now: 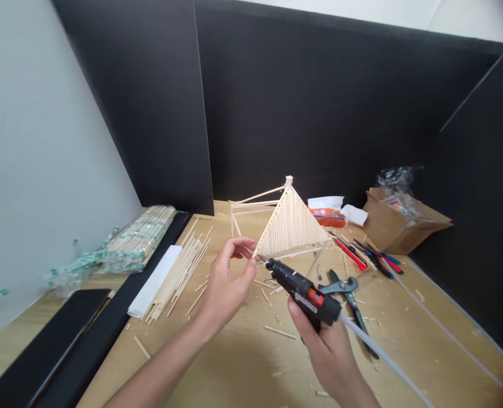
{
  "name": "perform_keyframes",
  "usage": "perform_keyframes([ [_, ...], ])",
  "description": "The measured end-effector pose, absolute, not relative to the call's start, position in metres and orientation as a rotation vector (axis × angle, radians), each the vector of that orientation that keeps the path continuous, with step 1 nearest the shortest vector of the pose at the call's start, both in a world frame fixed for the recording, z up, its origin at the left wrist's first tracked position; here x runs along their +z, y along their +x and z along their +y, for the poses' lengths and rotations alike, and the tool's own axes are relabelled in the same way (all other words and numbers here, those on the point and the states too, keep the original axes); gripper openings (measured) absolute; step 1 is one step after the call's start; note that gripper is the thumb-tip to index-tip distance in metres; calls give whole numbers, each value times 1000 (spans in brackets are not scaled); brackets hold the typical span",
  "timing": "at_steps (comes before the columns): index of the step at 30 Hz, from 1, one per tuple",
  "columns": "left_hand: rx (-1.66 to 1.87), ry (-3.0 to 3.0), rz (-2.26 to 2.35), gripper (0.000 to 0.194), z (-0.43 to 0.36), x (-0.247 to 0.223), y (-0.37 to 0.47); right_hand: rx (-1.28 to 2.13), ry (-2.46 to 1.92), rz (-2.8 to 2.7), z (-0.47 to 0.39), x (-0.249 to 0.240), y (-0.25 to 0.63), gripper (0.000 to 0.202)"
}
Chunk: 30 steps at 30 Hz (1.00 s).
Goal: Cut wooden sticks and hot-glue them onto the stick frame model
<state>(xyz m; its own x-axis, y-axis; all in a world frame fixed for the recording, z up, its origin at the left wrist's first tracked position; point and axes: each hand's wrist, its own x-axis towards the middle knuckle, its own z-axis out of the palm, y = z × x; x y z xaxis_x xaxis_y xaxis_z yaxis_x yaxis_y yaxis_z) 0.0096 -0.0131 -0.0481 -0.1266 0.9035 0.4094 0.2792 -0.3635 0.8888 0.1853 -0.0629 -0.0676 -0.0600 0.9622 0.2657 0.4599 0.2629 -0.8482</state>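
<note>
stick frame (294, 224) stands on the table (251, 368) just past the hands, its slatted side rising to a bundled tip; the left hand (228, 280) pinches its lower left corner between thumb and fingers; the right hand (330, 351) has its fingers wrapped round a black glue gun (289, 280), nozzle close by that corner, a long glue stick (383, 356) trailing from its back; pliers (355, 314) lie close on the gun's right, a red cutter (353, 255) beyond; a paper bag (391, 226) and orange packet (330, 219) sit farther back; loose sticks (183, 275), white paper (155, 286) and wrapped sticks (143, 232) lie to the left; scraps (280, 332) litter the middle; the gun's label (305, 302) is too small to read.
</note>
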Motion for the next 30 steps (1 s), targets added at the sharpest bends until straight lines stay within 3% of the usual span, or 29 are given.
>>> perform_keyframes([
  [11,1530,1597,1288,21,-14,-47,9,494,-1268,-1747,-68,-66,178,17],
  [30,1540,1583,1295,21,-13,-46,10,358,-1278,-1850,-68,-65,173,17],
])
